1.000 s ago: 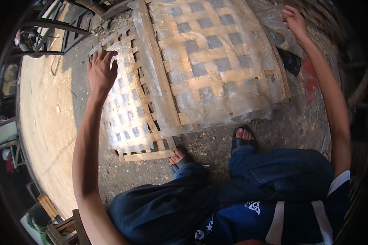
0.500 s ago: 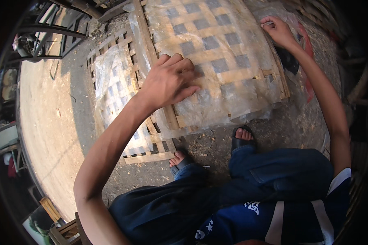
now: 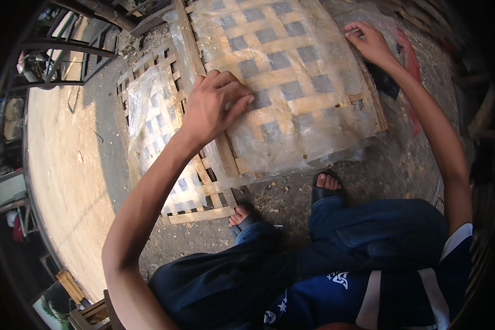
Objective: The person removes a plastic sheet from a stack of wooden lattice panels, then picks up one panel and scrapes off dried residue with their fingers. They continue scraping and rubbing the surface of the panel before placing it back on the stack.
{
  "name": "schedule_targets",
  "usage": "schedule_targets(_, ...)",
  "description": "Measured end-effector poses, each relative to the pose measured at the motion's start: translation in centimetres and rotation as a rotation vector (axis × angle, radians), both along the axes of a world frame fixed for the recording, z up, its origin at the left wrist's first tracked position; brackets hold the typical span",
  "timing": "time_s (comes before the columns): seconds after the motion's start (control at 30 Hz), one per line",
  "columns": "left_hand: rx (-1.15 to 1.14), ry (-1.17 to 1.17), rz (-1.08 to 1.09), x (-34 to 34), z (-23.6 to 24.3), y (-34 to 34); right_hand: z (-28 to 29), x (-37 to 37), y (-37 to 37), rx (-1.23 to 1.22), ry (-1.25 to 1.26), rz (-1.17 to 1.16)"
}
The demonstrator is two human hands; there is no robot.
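Note:
My left hand [image 3: 214, 107] is over a woven wooden-slat panel [image 3: 291, 77] covered in clear plastic, beside its lengthwise wooden strip [image 3: 185, 33]. Its fingers are curled down, and whatever they grip is hidden. My right hand [image 3: 366, 44] is at the far right edge of that panel, finger and thumb pinched on the thin plastic sheet [image 3: 341, 135]. A second, smaller slatted panel [image 3: 201, 212] with bright plastic over it lies to the left, partly behind my left forearm.
A pale board or surface [image 3: 66, 154] stretches along the left. Dark metal frames [image 3: 66, 47] stand at the upper left. Red plastic [image 3: 410, 60] lies right of the large panel. My sandalled feet [image 3: 327, 184] are on gritty ground [image 3: 280, 209], and wooden pieces [image 3: 71, 286] stand at the lower left.
My left hand has moved rightward from the smaller panel onto the larger one's plastic and curled. My right hand has moved down and left to the panel's edge, closing its fingers.

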State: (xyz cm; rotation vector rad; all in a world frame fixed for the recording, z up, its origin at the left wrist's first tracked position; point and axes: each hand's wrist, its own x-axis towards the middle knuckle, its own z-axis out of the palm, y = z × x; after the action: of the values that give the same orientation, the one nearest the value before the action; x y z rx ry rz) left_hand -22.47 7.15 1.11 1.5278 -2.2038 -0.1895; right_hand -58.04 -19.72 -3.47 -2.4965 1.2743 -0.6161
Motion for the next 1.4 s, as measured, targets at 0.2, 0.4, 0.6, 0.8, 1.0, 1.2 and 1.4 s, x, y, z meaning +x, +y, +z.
schedule_targets(0.2,-0.059,-0.009,0.225,7.0,0.2,-1.0,1.9,1.5,1.0,-0.127,-0.06,0.055)
schedule_targets(0.4,-0.011,0.106,0.355,9.0,-0.9,0.4,2.7,2.7,2.5,-0.162,-0.08,0.168)
schedule_targets(0.6,-0.18,-0.104,0.494,10.2,-0.6,0.7,4.8,5.0,5.1,-0.296,-0.1,0.345)
schedule_targets(0.8,-0.051,-0.044,0.169,3.8,0.5,-0.7,5.4,7.8,7.6,-0.34,0.018,0.546)
schedule_targets(1.0,-0.001,-0.187,0.03,0.0,-0.5,-1.3,4.2,7.9,7.5,-0.247,0.017,0.555)
schedule_targets(1.2,0.047,-0.061,0.083,0.0,-1.4,-1.6,3.0,6.5,7.5,-0.213,0.048,0.518)
schedule_targets(1.4,-0.027,-0.183,0.105,1.3,-1.3,-1.4,2.6,6.3,7.6,-0.224,0.045,0.535)
